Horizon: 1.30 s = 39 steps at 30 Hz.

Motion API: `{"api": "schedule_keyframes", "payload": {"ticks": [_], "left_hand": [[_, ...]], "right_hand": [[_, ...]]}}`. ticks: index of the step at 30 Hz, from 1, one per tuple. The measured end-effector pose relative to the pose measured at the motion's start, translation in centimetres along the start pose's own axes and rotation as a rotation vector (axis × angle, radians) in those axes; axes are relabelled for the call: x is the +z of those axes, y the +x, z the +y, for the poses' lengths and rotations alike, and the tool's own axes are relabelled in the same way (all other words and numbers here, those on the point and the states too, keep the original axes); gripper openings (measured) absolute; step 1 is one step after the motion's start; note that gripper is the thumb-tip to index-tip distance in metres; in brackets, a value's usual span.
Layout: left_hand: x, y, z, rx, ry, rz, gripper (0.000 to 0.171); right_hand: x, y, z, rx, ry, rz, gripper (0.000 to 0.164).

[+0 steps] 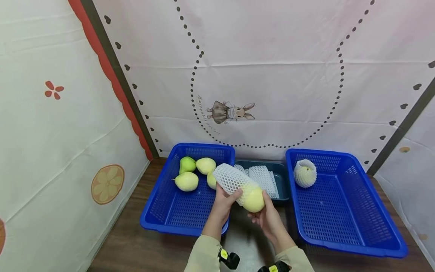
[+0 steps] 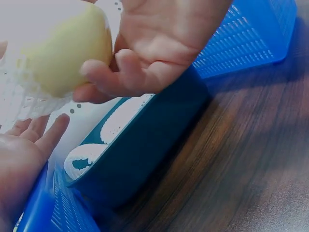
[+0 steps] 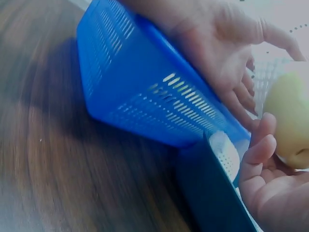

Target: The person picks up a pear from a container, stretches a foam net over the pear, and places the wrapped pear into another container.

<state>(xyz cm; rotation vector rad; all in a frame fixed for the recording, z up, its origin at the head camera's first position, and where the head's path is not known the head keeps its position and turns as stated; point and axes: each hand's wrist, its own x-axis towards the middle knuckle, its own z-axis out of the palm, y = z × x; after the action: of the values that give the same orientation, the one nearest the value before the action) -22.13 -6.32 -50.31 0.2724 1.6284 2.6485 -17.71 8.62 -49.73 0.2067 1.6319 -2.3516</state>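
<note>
A pale yellow pear (image 1: 254, 200) sits partly inside a white foam net sleeve (image 1: 231, 178), its rounded end bare. My left hand (image 1: 222, 202) holds the sleeve from the left, thumb across the netting. On the other side, my right hand (image 1: 270, 221) grips the bare end of the pear between thumb and fingers; the right wrist view shows that pear end (image 3: 289, 125) close up. Both hands hold it above the table, in front of a dark teal tray (image 1: 283, 181) with more white foam sleeves (image 1: 261, 177) in it.
At left, a blue basket (image 1: 185, 229) contains several bare pears (image 1: 187, 181). A second blue basket (image 1: 353, 247) at right has one pear in a foam net (image 1: 305, 173) at its back left corner. Printed cloth (image 1: 272, 94) hangs behind the brown wooden table (image 1: 119, 241).
</note>
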Motion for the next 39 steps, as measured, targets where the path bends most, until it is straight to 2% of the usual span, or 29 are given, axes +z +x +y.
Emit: {"api": "schedule_keyframes", "payload": {"ticks": [3, 7, 9, 13, 17, 21, 24, 28, 30, 35, 37, 39], "left_hand": [[0.0, 0.0, 0.0, 0.006, 0.018, -0.009, 0.096], [0.0, -0.2, 0.1, 0.009, 0.040, -0.038, 0.097], [0.0, -0.2, 0.1, 0.011, 0.071, -0.060, 0.096], [0.0, -0.2, 0.1, 0.035, 0.148, -0.119, 0.096], [0.0, -0.3, 0.1, 0.052, 0.242, -0.174, 0.099], [0.3, -0.5, 0.5, 0.027, 0.354, -0.200, 0.103], [0.8, -1.0, 1.4, 0.020, 0.402, -0.192, 0.102], [1.5, -1.5, 2.7, 0.003, 0.408, -0.174, 0.101], [1.5, -1.5, 2.8, -0.018, 0.390, -0.176, 0.102], [1.5, -1.6, 3.0, -0.019, 0.393, -0.183, 0.097], [1.5, -1.6, 3.0, -0.021, 0.397, -0.183, 0.092], [1.4, -1.4, 2.6, -0.027, 0.380, -0.188, 0.088]], "right_hand": [[0.3, 0.1, -0.1, 0.003, 0.031, -0.009, 0.064], [0.8, 0.0, -0.3, -0.019, 0.066, -0.022, 0.049], [0.8, 0.0, -0.4, -0.033, 0.138, -0.042, 0.044], [0.9, 0.0, -0.9, -0.044, 0.271, -0.121, 0.053], [1.1, 0.3, -1.3, -0.013, 0.315, -0.130, 0.068], [1.4, 0.5, -1.4, 0.021, 0.373, -0.096, 0.063], [1.5, 0.4, -1.4, 0.029, 0.391, -0.111, 0.060], [1.3, 0.3, -1.5, 0.023, 0.412, -0.139, 0.059], [1.2, 0.2, -1.6, 0.015, 0.441, -0.146, 0.058], [1.0, 0.1, -1.7, 0.005, 0.516, -0.175, 0.058], [0.9, 0.1, -1.7, -0.002, 0.503, -0.194, 0.059], [0.8, 0.1, -1.8, -0.005, 0.446, -0.197, 0.059]]}}
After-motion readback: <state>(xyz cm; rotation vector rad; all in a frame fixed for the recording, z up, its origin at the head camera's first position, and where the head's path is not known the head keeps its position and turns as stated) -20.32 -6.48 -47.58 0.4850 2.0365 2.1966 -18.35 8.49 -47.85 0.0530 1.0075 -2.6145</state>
